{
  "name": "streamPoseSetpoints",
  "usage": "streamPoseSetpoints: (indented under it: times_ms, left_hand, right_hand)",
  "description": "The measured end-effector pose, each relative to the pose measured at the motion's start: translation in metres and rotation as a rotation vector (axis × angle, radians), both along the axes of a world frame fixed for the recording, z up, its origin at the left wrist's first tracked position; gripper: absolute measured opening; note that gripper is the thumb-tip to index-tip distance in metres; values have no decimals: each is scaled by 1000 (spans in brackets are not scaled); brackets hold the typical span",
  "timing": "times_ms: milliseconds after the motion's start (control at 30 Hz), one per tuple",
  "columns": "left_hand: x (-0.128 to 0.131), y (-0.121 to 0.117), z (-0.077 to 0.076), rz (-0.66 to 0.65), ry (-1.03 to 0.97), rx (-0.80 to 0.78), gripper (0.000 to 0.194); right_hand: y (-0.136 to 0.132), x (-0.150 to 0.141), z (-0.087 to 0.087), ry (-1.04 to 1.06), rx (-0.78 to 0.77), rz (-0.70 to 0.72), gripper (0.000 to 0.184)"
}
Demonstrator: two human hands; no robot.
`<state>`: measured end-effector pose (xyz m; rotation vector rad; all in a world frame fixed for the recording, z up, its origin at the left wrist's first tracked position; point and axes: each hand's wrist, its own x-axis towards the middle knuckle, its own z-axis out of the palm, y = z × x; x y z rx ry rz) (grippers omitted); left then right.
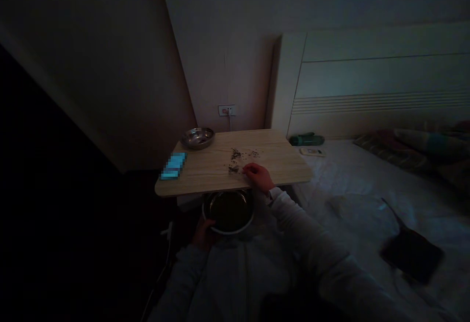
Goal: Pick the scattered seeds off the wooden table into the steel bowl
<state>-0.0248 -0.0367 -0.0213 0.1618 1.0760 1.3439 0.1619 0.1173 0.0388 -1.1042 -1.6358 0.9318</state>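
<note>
Across the middle of the pale wood-grain tabletop, small dark grains, strewn in loose clumps, one nearer and one farther. Long axis of the spread roughly front to back, with a sparser branch toward the right. Just beside the nearer clump, right hand, pointing left and away, fingers drawn narrow; cannot tell whether pinching a grain. Below the tabletop's near edge, round bowl, mouth upward, with shiny inner wall, pale rim and dark, indistinct contents. At its left side, left hand, clasping the rim, thumb over the edge.
</note>
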Motion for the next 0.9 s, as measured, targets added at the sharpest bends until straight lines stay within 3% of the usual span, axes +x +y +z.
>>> streamPoseSetpoints:
  times_ms: [133, 267, 400, 633, 900]
  left_hand:
    - [-2, 1, -4, -14, -6, -10, 55]
    - [-3, 1, -3, -25, 10, -24, 56]
    - [-1, -1, 2, -19, 1, -7, 53]
    - [6, -1, 9, 50, 14, -108, 38]
    - [10, -1, 23, 77, -4, -151, 43]
  right_hand:
    - [3, 2, -1, -16, -1, -72, 10]
    - [5, 3, 0, -38, 17, -58, 10]
    - [2, 4, 2, -54, 20, -37, 11]
    - [0, 7, 6, -43, -11, -27, 11]
    - [-4, 7, 3, -19, -37, -30, 12]
